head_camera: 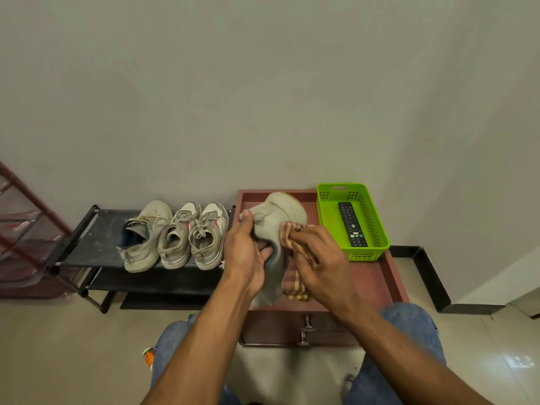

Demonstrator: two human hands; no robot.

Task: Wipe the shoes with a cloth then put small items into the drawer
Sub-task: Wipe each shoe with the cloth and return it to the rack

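Remote (352, 224) lies alone inside green basket (325, 211).

Open floor (73, 346) across lower left of frame; open tile also at lower right. Centre blocked by drawer unit (377, 282), its raised rim enclosing the top. Upper right of that top filled by green basket (380, 247) holding remote (352, 225). Left of centre barred by black rack (96, 244) carrying three shoes (175, 238). Far left closed by red frame (26, 217). Wall (263, 97) behind all.

One head-worn wide-angle view looks forward and steeply down, close above the cabinet top (377, 276).
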